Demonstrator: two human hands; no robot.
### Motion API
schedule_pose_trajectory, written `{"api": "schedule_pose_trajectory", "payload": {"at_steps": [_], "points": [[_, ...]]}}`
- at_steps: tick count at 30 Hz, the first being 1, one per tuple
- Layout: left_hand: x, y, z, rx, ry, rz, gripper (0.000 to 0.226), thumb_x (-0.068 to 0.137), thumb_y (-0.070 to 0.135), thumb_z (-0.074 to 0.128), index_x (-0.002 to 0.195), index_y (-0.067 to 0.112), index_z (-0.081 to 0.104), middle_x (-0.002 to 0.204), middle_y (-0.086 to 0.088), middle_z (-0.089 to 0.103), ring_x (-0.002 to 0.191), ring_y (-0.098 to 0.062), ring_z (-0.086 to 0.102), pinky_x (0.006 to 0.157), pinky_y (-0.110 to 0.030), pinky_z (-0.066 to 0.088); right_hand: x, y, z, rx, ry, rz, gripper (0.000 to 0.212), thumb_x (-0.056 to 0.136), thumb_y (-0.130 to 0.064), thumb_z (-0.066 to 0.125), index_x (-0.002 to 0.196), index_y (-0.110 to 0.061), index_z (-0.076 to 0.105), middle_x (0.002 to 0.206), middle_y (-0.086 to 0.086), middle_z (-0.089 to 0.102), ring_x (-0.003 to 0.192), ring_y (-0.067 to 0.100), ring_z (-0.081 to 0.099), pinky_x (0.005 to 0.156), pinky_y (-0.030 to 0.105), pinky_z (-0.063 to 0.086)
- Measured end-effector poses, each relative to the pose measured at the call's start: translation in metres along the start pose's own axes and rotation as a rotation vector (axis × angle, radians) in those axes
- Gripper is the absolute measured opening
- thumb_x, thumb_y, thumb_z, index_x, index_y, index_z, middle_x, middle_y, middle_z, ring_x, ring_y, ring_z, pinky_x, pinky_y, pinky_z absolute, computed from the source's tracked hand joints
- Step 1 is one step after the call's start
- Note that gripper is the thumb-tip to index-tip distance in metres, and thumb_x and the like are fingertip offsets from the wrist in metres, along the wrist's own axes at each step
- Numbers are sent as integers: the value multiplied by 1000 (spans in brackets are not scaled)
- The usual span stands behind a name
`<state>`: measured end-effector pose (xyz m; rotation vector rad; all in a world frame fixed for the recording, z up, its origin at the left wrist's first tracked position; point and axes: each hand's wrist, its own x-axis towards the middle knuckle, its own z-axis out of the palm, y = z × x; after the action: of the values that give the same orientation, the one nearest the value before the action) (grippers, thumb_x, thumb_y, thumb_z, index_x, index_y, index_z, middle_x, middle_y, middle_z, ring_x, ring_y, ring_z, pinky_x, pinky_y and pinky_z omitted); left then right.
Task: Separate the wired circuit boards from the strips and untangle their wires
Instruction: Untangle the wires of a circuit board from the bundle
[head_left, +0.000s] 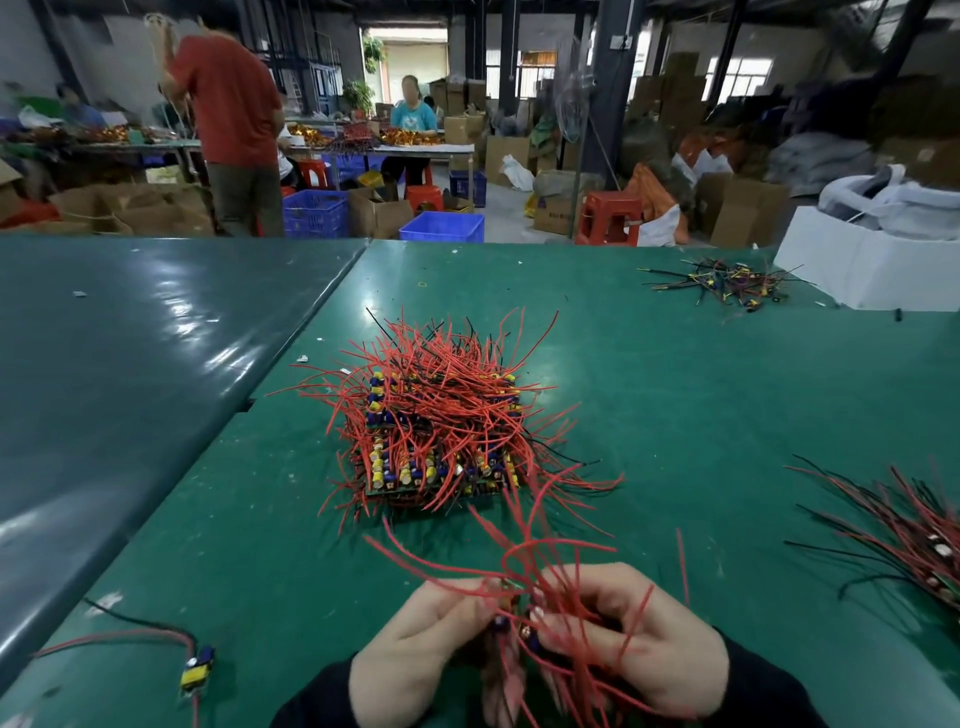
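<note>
— Holding position: what does each hand grip?

— The left hand (431, 639) and the right hand (628, 639) meet at the near edge of the green table (675, 395). Both have fingers curled around one strip of circuit boards (511, 621), whose red wires (545, 561) fan upward and outward between the fingers (the board edges themselves are mostly hidden by wires and blur).

— Location of the remaining stock?

— The main stack of strips (441, 441) sits at table centre, just beyond the hands, a dense tangle of red and black leads covering it. One separated board (197, 670) lies at the near left, well apart from the stack, with a red and a black wire trailing from it. A second pile of boards (914, 540) lies at the right edge. A small heap of mixed-colour wire pieces (727, 283) rests at the far right, beside a white box (872, 260).
</note>
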<state>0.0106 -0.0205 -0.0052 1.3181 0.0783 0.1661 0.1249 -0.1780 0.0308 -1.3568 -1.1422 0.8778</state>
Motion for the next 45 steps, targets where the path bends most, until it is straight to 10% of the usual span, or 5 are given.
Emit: {"api": "schedule_pose_trajectory", "payload": {"at_steps": [18, 29, 37, 41, 45], "points": [[18, 9, -15, 82, 782, 315, 31, 89, 29, 45, 82, 5, 62, 65, -8, 69, 48, -16, 62, 40, -19, 46, -51, 17, -105, -792, 1196, 561, 17, 80, -20, 72, 88, -4, 73, 85, 18, 72, 86, 35, 65, 70, 34, 44], [17, 13, -5, 83, 659, 431, 32, 91, 25, 43, 81, 10, 70, 82, -8, 71, 79, -18, 65, 73, -26, 53, -37, 21, -87, -628, 900, 694, 54, 84, -22, 70, 133, -9, 50, 99, 15, 68, 91, 27, 63, 82, 33, 44], [11, 17, 4, -342, 281, -204, 35, 77, 31, 53, 72, 3, 73, 49, -1, 36, 36, -11, 35, 42, -26, 47, -13, 29, -59, -994, 871, 607, 51, 79, -28, 71, 128, -22, 57, 120, 5, 62, 113, 21, 55, 88, 29, 42], [8, 13, 10, -175, 162, -298, 32, 77, 29, 59, 84, 1, 73, 48, 2, 33, 32, -6, 23, 33, -13, 29, -7, 6, -42, -892, 1222, -122, 42, 75, -1, 60, 115, -11, 63, 116, 7, 55, 110, 23, 53, 98, 27, 37], [7, 9, 12, 25, 152, -329, 33, 78, 34, 59, 89, 4, 69, 49, 3, 31, 34, -5, 17, 35, -10, 14, 3, -4, 0, -681, 739, -354, 13, 83, -20, 61, 93, -17, 70, 93, -9, 66, 87, 6, 62, 78, 18, 47]]}}
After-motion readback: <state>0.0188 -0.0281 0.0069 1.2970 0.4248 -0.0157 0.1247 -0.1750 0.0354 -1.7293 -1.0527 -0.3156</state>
